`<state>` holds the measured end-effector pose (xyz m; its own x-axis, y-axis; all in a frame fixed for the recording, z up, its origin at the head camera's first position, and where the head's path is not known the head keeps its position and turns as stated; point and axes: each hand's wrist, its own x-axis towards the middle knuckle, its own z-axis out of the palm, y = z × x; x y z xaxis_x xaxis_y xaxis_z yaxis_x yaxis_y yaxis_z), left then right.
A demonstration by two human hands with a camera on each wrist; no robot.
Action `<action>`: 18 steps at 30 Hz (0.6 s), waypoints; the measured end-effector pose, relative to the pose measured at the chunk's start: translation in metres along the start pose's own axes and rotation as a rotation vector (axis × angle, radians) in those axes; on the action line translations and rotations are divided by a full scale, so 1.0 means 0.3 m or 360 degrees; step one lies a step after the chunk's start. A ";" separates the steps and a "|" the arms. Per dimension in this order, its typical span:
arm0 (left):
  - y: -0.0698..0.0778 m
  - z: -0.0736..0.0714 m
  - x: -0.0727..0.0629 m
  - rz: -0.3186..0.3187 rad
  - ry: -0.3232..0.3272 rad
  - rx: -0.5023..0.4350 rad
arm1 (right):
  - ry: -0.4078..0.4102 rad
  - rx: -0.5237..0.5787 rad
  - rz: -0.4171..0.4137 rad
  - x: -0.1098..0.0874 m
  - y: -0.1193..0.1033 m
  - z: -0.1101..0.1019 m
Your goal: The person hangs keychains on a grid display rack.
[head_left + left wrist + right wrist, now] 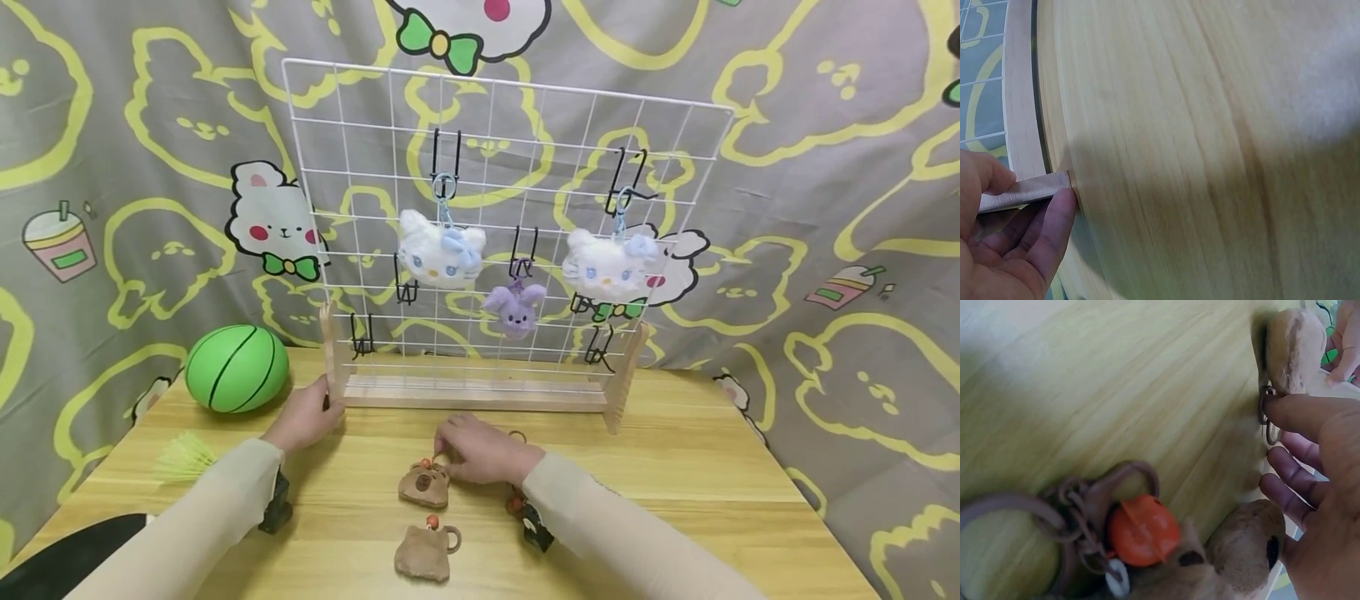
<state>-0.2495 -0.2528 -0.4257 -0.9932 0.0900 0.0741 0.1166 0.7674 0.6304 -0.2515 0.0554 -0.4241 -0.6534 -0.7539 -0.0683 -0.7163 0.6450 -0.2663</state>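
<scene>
My left hand (307, 412) grips the wooden end support (1041, 187) of a white wire grid rack (491, 108), fingers on both sides of the foot. At the table's middle my right hand (483, 450) pinches the brown metal ring (1267, 415) of a brown plush bear-like keychain (423, 485), which lies face up with an orange bead on top. Nearer the front edge lies a second brown plush keychain (422, 553), its face hidden. A third one lies under my right wrist, mostly covered; its orange bead (1143, 531) and chain show large in the right wrist view.
On the grid's black hooks hang two white cat plush keychains (441, 254) (611, 265) and a purple rabbit-eared one (516, 310). Several other hooks (362, 335) hold nothing. At left are a green ball (237, 368), a yellow shuttlecock (184, 457) and a black rounded object (78, 557).
</scene>
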 end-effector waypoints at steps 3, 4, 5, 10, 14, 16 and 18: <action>0.003 -0.002 0.002 -0.0008 -0.0012 -0.0011 | 0.0010 0.0054 0.0007 0.001 0.000 -0.005; 0.003 -0.002 0.002 -0.0010 -0.0012 -0.0013 | 0.0012 0.0086 0.0008 0.001 0.000 -0.006; 0.003 -0.002 0.002 -0.0011 -0.0011 -0.0014 | 0.0014 0.0116 0.0010 0.001 0.000 -0.006; 0.004 -0.002 0.002 -0.0023 -0.0012 -0.0009 | 0.0017 0.0238 0.0004 -0.001 0.006 -0.006; 0.005 -0.001 0.003 -0.0031 -0.0016 -0.0017 | 0.0044 0.0315 -0.0050 0.001 0.015 -0.006; 0.004 -0.001 0.003 -0.0034 -0.0015 -0.0019 | 0.0063 0.0344 -0.0081 0.001 0.018 -0.008; 0.003 -0.002 0.002 -0.0035 -0.0013 -0.0017 | 0.0081 0.0360 -0.0095 -0.001 0.019 -0.010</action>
<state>-0.2500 -0.2523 -0.4246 -0.9955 0.0782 0.0537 0.0944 0.7624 0.6401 -0.2561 0.0597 -0.4227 -0.6273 -0.7788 0.0010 -0.6847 0.5509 -0.4772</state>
